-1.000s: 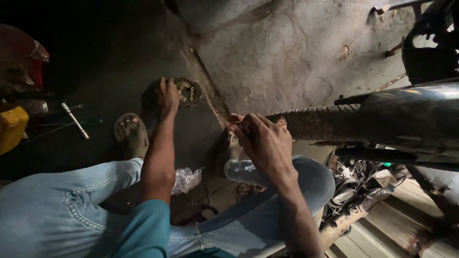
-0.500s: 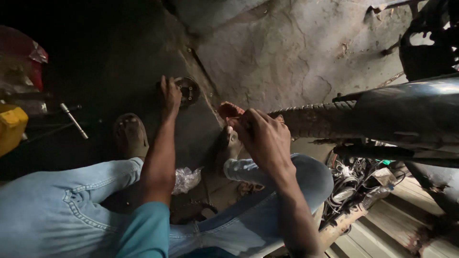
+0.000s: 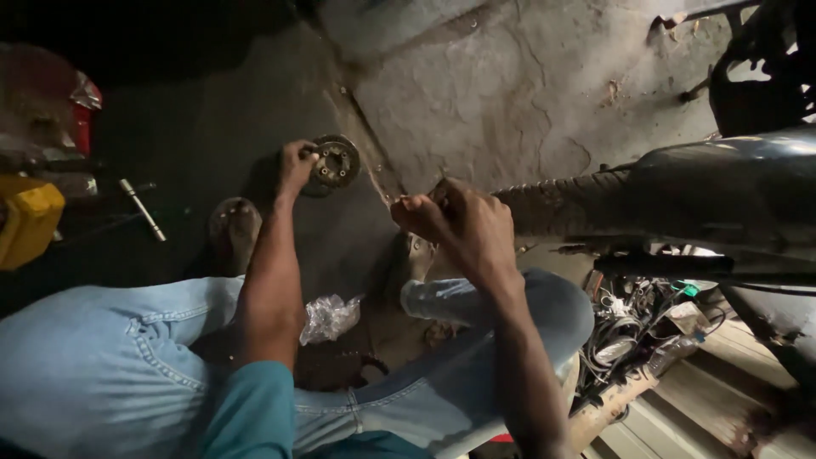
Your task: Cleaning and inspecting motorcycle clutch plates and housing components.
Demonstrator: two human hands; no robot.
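Yellow container [image 3: 30, 223]: was seen at the far left edge, on the dark floor, well apart from both hands.
T-handled tool [image 3: 143, 209]: was laid on the floor between the container and a sandalled foot [image 3: 234, 231], untouched, its shaft running diagonally away from the person.
Left hand [image 3: 296, 164]: was extended forward and closed in a pinch on the near-left rim of the round metal disc; the fingers were curled over the rim.
Round metal disc [image 3: 333, 165]: a perforated, hub-like part was held at the floor, just ahead of the left knee, its flat face turned up towards the camera. Whether it rested on the concrete or was lifted clear could not be told.
Plastic bag [image 3: 329, 317]: a crumpled clear bag was seen on the floor between the knees, beside the left forearm.
Right hand [image 3: 455, 223]: was held loosely fisted, fingertips drawn together as if on something small; what was pinched, if anything, could not be told.
Governing relation: the disc lay forward and to the left of the right hand, near but apart from it; the left hand was already on it and therefore the nearer.
Exhaust pipe [image 3: 680, 191]: a dark motorcycle pipe ran left to right at the right side, its rusty end close behind the right hand.
Wiring bundle [image 3: 629, 319]: loose cables were seen below the pipe.
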